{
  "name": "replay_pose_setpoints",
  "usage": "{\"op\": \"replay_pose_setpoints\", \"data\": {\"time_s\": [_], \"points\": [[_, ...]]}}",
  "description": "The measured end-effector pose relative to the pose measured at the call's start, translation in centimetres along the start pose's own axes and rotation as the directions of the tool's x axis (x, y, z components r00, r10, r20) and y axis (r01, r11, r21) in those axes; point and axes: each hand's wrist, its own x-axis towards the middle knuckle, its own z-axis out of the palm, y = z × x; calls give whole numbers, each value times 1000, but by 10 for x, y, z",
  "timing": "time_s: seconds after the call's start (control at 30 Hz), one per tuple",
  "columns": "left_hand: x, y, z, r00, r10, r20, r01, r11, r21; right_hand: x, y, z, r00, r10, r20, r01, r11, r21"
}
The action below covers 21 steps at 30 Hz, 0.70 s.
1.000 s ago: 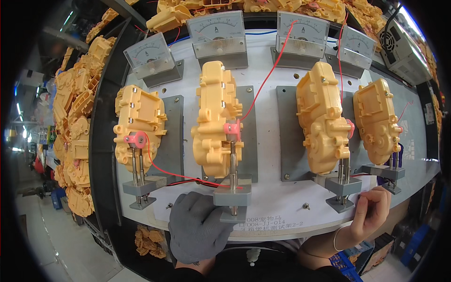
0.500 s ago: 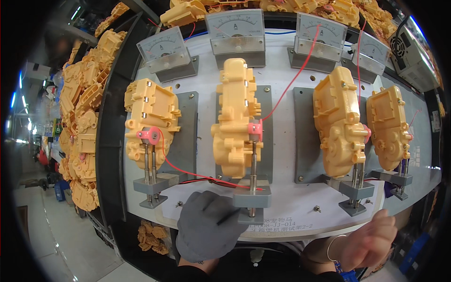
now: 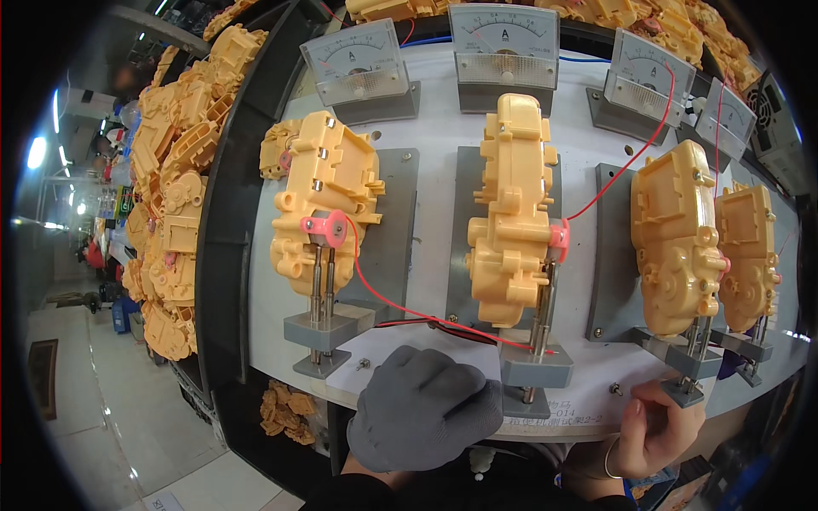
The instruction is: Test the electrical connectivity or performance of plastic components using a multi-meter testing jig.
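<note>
Your gloved left hand (image 3: 426, 413) is curled at the worktop's (image 3: 436, 213) front edge, its grip hidden. Your bare right hand (image 3: 654, 450) bends there beside a toggle switch (image 3: 615, 389); a grey plate (image 3: 683, 393) obstructs its fingers, so its grip cannot be told. Yellow gearboxes (image 3: 509, 234) span the worktop; ammeters (image 3: 504, 68) line its rear edge.

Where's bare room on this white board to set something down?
Between the leftmost grey plate and second grey plate, and between that and the third grey plate, below the red wire. Crowded: the front, with gloved left hand, right hand, grey blocks.
</note>
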Motion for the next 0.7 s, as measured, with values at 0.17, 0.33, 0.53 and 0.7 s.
{"op": "replay_pose_setpoints", "data": {"time_s": [0.17,0.33,0.53,0.7], "points": [[-2,2,1,995,-100,3,100,995,-12,1,-2,-1,999,26,40,-26,1000,-1],[-4,3,4,994,-92,-55,91,996,-17,1,4,-7,992,-29,121,28,1000,6],[-1,2,-3,991,-128,-25,127,991,-48,3,7,-8,984,-110,142,115,993,-31],[-2,3,1,985,-150,-80,147,988,-43,-2,7,-7,990,-56,130,60,998,-22]]}}
